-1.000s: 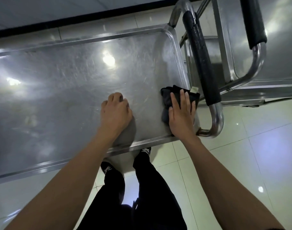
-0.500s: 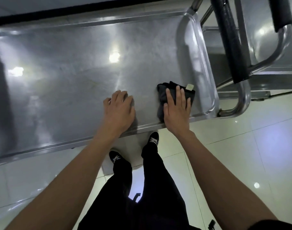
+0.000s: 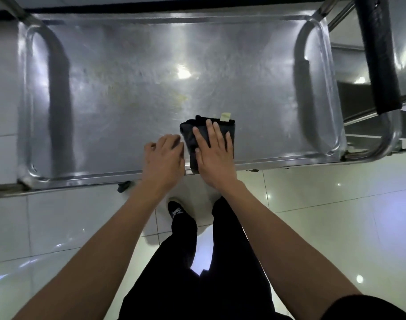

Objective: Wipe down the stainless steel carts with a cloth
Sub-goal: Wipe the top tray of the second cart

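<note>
Cart (image 3: 128, 93): steel top shelf, scuffed and streaked.
Cloth (image 3: 197, 135): dark, folded, lying at the shelf's near edge.
Right hand (image 3: 214, 155): fingers straight and spread, pressing flat on the cloth.
Left hand (image 3: 163, 158): fingers bent, resting on the shelf just beside the cloth.
Second cart (image 3: 377, 54): right, black-padded handle.

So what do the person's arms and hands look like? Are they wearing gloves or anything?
No gloves. Both the left hand and the right hand are bare, with no rings, watch or bracelets showing. The forearms are bare too. Only by the right arm, at the picture's bottom edge, does a bit of black sleeve show.
</note>
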`<state>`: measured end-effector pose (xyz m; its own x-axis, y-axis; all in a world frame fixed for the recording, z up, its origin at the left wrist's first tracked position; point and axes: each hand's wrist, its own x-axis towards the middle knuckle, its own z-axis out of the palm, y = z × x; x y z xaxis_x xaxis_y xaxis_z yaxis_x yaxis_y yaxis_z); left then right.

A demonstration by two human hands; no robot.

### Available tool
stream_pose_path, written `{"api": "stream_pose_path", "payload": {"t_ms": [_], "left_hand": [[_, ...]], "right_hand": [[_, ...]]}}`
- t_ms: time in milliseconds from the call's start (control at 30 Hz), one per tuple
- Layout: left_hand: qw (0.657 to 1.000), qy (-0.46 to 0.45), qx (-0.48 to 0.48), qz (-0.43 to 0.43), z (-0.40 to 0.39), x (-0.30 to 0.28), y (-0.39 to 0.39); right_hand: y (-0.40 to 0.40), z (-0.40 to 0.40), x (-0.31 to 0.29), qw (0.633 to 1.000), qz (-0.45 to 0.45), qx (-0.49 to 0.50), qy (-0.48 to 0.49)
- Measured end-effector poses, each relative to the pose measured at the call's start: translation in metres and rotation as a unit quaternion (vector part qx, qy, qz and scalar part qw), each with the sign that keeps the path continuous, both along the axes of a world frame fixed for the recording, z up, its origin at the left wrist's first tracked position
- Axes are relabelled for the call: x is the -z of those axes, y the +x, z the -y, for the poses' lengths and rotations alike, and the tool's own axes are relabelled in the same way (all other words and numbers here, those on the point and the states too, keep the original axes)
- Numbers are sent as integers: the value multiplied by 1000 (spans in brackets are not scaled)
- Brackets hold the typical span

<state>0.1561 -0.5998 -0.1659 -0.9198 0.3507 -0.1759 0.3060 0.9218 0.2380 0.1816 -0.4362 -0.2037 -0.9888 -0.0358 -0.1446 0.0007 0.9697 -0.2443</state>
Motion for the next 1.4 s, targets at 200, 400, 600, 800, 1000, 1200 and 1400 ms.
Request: {"api": "stream_pose_path", "payload": {"t_ms": [200,400,600,800,1000,1200,1400], "left_hand": [[1000,-15,-16,-2,-14,-3,1],[999,36,19,-31,-67,-7,1],[994,63,92,20,-175,-12,-3],[993,27,115,25,-236,-17,-21],[993,3,120,8,-233,-12,-30],[993,8,113,9,-228,-19,-34],[999,22,19,18,-195,-31,-50]], "right_hand": [[19,-24,-4,1000,-14,10,-1],[36,-81,-8,997,-14,71,4],[50,-198,-10,986,-6,168,25],[45,-265,-11,977,7,209,42],[38,-260,-9,980,10,193,47],[1,-250,-8,992,6,122,15],[-47,-211,-10,997,12,71,4]]}}
